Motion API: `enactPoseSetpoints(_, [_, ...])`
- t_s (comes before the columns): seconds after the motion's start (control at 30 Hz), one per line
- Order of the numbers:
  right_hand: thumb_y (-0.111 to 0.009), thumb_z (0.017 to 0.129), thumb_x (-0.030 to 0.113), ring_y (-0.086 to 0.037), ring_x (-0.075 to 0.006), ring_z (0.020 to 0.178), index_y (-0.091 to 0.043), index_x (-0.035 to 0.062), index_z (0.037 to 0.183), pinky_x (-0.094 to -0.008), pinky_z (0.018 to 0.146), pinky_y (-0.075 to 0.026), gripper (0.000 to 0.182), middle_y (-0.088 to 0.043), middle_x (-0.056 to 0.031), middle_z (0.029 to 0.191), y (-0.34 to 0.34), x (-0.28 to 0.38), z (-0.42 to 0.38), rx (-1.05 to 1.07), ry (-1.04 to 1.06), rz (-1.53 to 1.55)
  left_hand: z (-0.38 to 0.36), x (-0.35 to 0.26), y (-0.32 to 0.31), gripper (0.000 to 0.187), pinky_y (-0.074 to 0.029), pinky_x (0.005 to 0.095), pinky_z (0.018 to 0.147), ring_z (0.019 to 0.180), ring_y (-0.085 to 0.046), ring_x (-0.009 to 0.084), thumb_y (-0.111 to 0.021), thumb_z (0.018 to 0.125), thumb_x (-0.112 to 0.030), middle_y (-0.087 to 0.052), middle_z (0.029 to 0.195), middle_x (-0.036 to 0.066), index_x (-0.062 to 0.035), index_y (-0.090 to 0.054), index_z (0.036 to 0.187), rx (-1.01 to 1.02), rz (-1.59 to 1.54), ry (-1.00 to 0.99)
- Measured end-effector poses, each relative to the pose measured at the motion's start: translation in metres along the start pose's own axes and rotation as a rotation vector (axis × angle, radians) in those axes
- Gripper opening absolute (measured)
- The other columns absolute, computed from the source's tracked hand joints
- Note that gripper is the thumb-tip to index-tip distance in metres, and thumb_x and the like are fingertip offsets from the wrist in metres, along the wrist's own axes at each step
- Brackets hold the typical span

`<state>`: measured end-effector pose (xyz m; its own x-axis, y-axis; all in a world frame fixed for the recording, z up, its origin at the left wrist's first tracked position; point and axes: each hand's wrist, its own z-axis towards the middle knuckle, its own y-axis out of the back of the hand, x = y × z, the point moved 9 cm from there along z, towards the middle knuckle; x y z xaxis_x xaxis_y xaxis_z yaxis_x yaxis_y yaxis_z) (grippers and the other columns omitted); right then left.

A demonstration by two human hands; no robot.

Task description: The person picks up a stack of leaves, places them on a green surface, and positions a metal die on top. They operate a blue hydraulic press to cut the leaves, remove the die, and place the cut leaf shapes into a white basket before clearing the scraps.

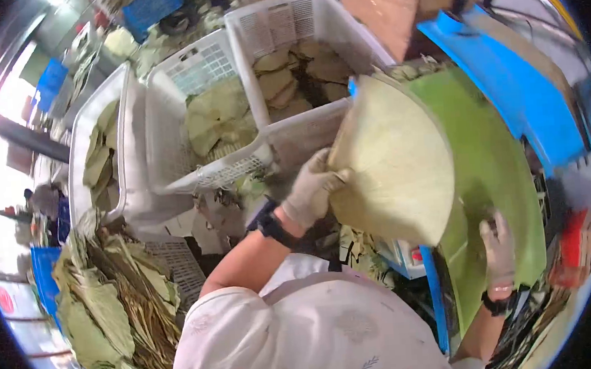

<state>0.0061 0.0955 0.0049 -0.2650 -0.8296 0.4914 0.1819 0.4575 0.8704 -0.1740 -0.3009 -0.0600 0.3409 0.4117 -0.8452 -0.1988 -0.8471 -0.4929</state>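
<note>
My left hand [312, 191], in a thin whitish glove, grips the left edge of a pale cream, fan-shaped sheet [397, 167]. The sheet is held up at a slant over the left part of a green work surface [508, 183]. Gloved as well, my right hand [498, 249] is low over the right side of that surface, its fingers apart and nothing visible in them. Both wrists wear dark bands.
Three white crates, left [128, 138], middle [158, 132] and right [328, 11], contain pale flat pieces. Dried leaf-like sheets [105, 311] pile up at lower left. Beyond the green surface stands a blue panel [508, 87]; a cardboard box [379, 7] is behind the crates.
</note>
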Motion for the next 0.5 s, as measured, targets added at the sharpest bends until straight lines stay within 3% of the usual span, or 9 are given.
enactPoseSetpoints(0.13, [-0.061, 0.099, 0.038, -0.053, -0.0388, 0.125, -0.055, -0.0040, 0.132, -0.0462, 0.110, -0.039, 0.054, -0.058, -0.0252, 0.131, -0.004, 0.048, -0.001, 0.037, -0.048, 0.022, 0.027, -0.053, 0.111, 0.034, -0.058, 0.0373, 0.080, 0.092, -0.069, 0.0227, -0.057, 0.091, 0.004, -0.069, 0.108, 0.010, -0.0027, -0.062, 0.124, -0.187, -0.283, -0.176])
enactPoseSetpoints(0.17, [-0.061, 0.098, 0.038, -0.053, -0.0381, 0.124, -0.056, -0.0032, 0.132, -0.0469, 0.109, -0.039, 0.053, -0.058, -0.0246, 0.130, -0.009, 0.049, 0.000, 0.004, -0.050, 0.023, 0.042, -0.055, 0.149, 0.026, -0.059, 0.0368, 0.076, 0.090, -0.070, 0.0225, -0.057, 0.092, 0.002, -0.070, 0.104, 0.009, -0.0032, -0.065, 0.117, -0.083, -0.338, -0.210])
enactPoseSetpoints(0.2, [-0.061, 0.098, 0.038, -0.053, -0.0381, 0.124, -0.056, -0.0032, 0.132, -0.0469, 0.109, -0.039, 0.053, -0.058, -0.0246, 0.130, -0.019, 0.050, 0.003, 0.011, -0.032, 0.016, 0.040, -0.071, 0.176, 0.019, -0.060, 0.0367, 0.074, 0.089, -0.070, 0.0225, -0.058, 0.094, -0.001, -0.070, 0.099, 0.007, -0.0036, -0.067, 0.110, -0.379, -0.363, -0.219])
enactPoseSetpoints(0.27, [-0.062, 0.098, 0.038, -0.052, -0.0400, 0.124, -0.057, -0.0020, 0.131, -0.0485, 0.109, -0.039, 0.052, -0.056, -0.0249, 0.131, -0.040, 0.049, 0.008, -0.044, -0.064, -0.129, 0.066, -0.079, 0.260, 0.025, -0.059, 0.0431, 0.088, 0.103, -0.068, 0.0249, -0.059, 0.100, -0.007, -0.069, 0.112, 0.011, -0.0015, -0.060, 0.124, -0.370, -0.403, -0.312])
enactPoseSetpoints(0.3, [-0.062, 0.098, 0.038, -0.052, -0.0400, 0.124, -0.057, -0.0020, 0.131, -0.0485, 0.109, -0.039, 0.052, -0.056, -0.0249, 0.131, -0.051, 0.055, 0.007, -0.041, -0.049, -0.137, 0.076, -0.083, 0.296, 0.025, -0.059, 0.0431, 0.088, 0.103, -0.068, 0.0249, -0.059, 0.100, -0.007, -0.069, 0.112, 0.011, -0.0015, -0.060, 0.124, -0.379, -0.414, -0.321])
enactPoseSetpoints(0.37, [-0.058, 0.101, 0.026, -0.052, -0.0374, 0.126, -0.054, -0.0072, 0.132, -0.0466, 0.109, -0.040, 0.046, -0.054, -0.0239, 0.135, -0.063, 0.063, 0.015, -0.100, -0.057, -0.225, 0.092, -0.070, 0.370, 0.023, -0.058, 0.0441, 0.089, 0.103, -0.068, 0.0257, -0.063, 0.099, -0.011, -0.069, 0.113, 0.010, -0.0048, -0.064, 0.121, -0.573, -0.637, -0.175])
enactPoseSetpoints(0.4, [-0.058, 0.101, 0.026, -0.052, -0.0374, 0.126, -0.054, -0.0072, 0.132, -0.0466, 0.109, -0.040, 0.046, -0.054, -0.0239, 0.135, -0.067, 0.078, 0.022, -0.090, -0.038, -0.239, 0.103, -0.074, 0.398, 0.023, -0.058, 0.0441, 0.089, 0.103, -0.068, 0.0257, -0.063, 0.099, -0.011, -0.069, 0.113, 0.010, -0.0048, -0.064, 0.121, -0.588, -0.657, -0.181])
enactPoseSetpoints(0.47, [-0.058, 0.100, 0.021, -0.051, -0.0383, 0.126, -0.053, -0.0078, 0.131, -0.0470, 0.109, -0.038, 0.042, -0.052, -0.0245, 0.136, -0.070, 0.118, 0.037, -0.081, -0.085, -0.083, 0.109, -0.062, 0.465, 0.025, -0.057, 0.0455, 0.091, 0.106, -0.067, 0.0273, -0.064, 0.098, -0.015, -0.068, 0.116, 0.009, -0.0069, -0.065, 0.121, -0.894, -0.665, -0.051])
enactPoseSetpoints(0.5, [-0.058, 0.100, 0.021, -0.051, -0.0383, 0.126, -0.053, -0.0078, 0.131, -0.0470, 0.109, -0.038, 0.042, -0.052, -0.0245, 0.136, -0.072, 0.144, 0.048, -0.068, -0.078, -0.096, 0.122, -0.046, 0.507, 0.025, -0.057, 0.0455, 0.091, 0.106, -0.067, 0.0273, -0.064, 0.098, -0.015, -0.068, 0.116, 0.009, -0.0069, -0.065, 0.121, -0.908, -0.678, -0.046])
